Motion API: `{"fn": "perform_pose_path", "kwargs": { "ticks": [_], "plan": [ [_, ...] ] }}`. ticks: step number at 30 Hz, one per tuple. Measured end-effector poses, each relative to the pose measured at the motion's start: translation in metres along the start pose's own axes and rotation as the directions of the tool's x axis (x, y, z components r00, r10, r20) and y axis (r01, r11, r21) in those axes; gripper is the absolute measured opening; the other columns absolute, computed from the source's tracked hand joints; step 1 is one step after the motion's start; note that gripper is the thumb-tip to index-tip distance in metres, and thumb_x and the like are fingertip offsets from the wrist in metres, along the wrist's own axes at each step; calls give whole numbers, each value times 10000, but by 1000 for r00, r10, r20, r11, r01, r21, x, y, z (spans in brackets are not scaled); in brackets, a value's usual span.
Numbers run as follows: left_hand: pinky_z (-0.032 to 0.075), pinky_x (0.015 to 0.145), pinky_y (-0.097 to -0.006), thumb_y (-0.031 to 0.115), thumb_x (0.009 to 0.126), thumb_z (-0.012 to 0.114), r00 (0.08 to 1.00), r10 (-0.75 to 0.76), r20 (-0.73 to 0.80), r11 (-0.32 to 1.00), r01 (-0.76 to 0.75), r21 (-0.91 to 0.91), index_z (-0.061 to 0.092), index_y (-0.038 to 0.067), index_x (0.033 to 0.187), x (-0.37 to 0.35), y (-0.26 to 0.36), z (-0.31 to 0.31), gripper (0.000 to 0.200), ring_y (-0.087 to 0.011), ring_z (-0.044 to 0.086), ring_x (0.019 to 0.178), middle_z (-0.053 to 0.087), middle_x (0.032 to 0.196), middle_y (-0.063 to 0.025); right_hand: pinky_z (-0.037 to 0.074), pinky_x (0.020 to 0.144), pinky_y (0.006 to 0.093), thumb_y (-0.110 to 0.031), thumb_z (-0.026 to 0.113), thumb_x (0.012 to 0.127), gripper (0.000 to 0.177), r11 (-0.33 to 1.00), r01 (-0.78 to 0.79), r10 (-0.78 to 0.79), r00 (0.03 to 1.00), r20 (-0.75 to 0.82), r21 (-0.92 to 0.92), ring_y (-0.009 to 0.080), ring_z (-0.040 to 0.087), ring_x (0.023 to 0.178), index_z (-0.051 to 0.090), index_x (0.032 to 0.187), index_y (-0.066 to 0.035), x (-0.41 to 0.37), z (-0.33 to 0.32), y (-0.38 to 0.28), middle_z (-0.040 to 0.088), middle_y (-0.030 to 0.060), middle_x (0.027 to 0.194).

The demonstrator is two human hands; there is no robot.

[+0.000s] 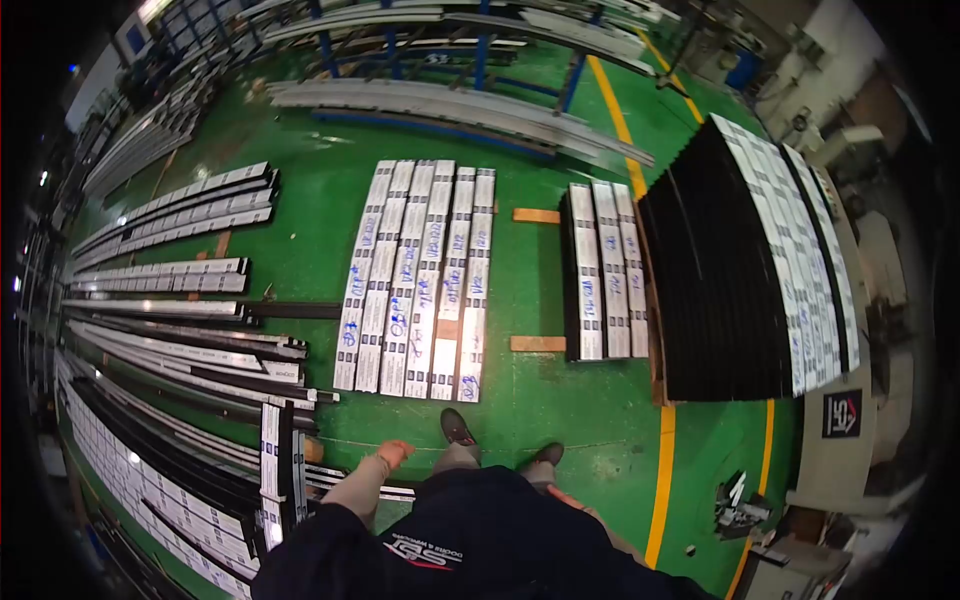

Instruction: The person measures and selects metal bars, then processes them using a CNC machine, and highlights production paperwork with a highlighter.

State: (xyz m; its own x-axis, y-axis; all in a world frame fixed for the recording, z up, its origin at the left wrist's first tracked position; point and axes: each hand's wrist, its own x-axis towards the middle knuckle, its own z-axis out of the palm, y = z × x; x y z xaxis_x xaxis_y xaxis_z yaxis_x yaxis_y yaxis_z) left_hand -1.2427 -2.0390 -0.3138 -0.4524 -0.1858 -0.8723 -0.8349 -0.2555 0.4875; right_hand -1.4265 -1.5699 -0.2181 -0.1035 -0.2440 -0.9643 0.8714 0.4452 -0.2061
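Spread beneath everything, a glossy green floor (605,420). Beyond the far end of the row of six long, flat, silvery-white profiles (415,280), a blue metal rack (482,55) loaded with long pale bars. Well to the right of that same row, a tall stack of black-sided, silver-faced profiles (715,280).

As for the row itself: laid on the floor, ahead of the feet, side by side and lengthwise, slightly fanned, with ends not quite level. Pale faces dotted with small dark printed marks and scrawled over in blue handwriting. Between the row and the tall stack, a shorter set of three silver-faced, dark-edged profiles (612,270), likewise marked in blue.

Reaching forward from a dark sleeve (320,535), bent at the elbow, the left hand (395,453): just short of the row's near end, apart from it, fingers loose, grip released. Lower and right of the row's near end, beside the leg, the right hand (570,498): partly hidden, grip impossible to tell.

Smallest, right of the row, two light-brown wooden blocks (537,216), both lying crosswise to the profiles.
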Motion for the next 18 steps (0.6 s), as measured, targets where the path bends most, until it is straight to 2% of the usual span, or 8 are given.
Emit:
{"fn": "perform_pose_path", "kwargs": {
  "ticks": [4, 6, 7, 8, 11, 13, 15, 18],
  "plan": [
    [398, 500, -310, 380, 916, 580, 994, 17, 107, 902, -62, 427, 675, 111, 734, 12, 86, 49, 338, -157, 573, 591, 651, 701, -47, 376, 1084, 381, -542, 587, 905, 750, 934, 213, -188, 976, 113, -287, 308, 476, 1293, 457, 1406, 1, -7, -19, 74, 488, 173, 1423],
    [441, 579, -315, 356, 936, 570, 988, 40, 150, 944, -87, 319, 678, 107, 823, 42, 107, 105, 293, -157, 577, 668, 657, 799, -40, 367, 1092, 389, -532, 596, 902, 740, 810, 393, -383, 917, 116, -436, 316, 459, 1315, 454, 1418, -21, -5, -40, 133, 468, 178, 1440],
    [427, 590, -294, 301, 918, 585, 947, 157, 279, 687, -308, 658, 658, 103, 877, 47, 132, 136, 215, -159, 573, 693, 643, 823, -20, 362, 1096, 393, -527, 600, 900, 735, 740, 438, -459, 884, 94, -510, 319, 450, 1325, 453, 1424, -32, -9, -47, 165, 459, 181, 1448],
    [422, 593, -312, 246, 888, 604, 903, -23, 430, 952, -111, 284, 638, 102, 950, 91, 128, 156, 160, -161, 581, 743, 624, 855, -8, 360, 1099, 400, -533, 607, 891, 748, 792, 386, -461, 886, -50, -473, 330, 446, 1329, 451, 1426, -34, -16, -51, 194, 455, 185, 1450],
    [444, 673, -385, 178, 864, 665, 919, -11, 395, 763, -248, 597, 607, 105, 1085, 81, 152, 297, 240, -209, 605, 897, 640, 980, -27, 360, 1101, 426, -572, 633, 851, 819, 980, 197, -155, 850, -504, 30, 375, 443, 1327, 447, 1426, -20, -40, -67, 268, 456, 203, 1443],
    [468, 743, -393, 268, 903, 659, 915, -11, 403, 703, -279, 654, 601, 80, 1120, 36, 159, 407, 293, -206, 624, 939, 656, 1016, -31, 391, 1066, 460, -606, 656, 811, 873, 792, 378, -32, 810, -585, 479, 367, 451, 1326, 447, 1426, -23, -72, -79, 320, 485, 198, 1417],
    [481, 807, -383, 334, 930, 634, 896, -81, 436, 589, -310, 746, 597, 59, 1140, 9, 148, 510, 347, -200, 642, 929, 664, 1012, -20, 478, 938, 413, -602, 643, 826, 798, 576, 517, 147, 696, -703, 633, 305, 583, 1137, 508, 1372, -36, -89, -74, 374, 568, 182, 1317],
    [470, 639, -306, 260, 918, 658, 761, -93, 643, 553, -497, 669, 633, 102, 927, -28, 121, 641, 160, -134, 618, 769, 641, 816, -2, 529, 814, 371, -585, 640, 841, 725, 394, 571, 317, 651, -689, 720, 255, 659, 987, 564, 1299, -28, -120, -93, 419, 635, 157, 1212]
  ]
}}
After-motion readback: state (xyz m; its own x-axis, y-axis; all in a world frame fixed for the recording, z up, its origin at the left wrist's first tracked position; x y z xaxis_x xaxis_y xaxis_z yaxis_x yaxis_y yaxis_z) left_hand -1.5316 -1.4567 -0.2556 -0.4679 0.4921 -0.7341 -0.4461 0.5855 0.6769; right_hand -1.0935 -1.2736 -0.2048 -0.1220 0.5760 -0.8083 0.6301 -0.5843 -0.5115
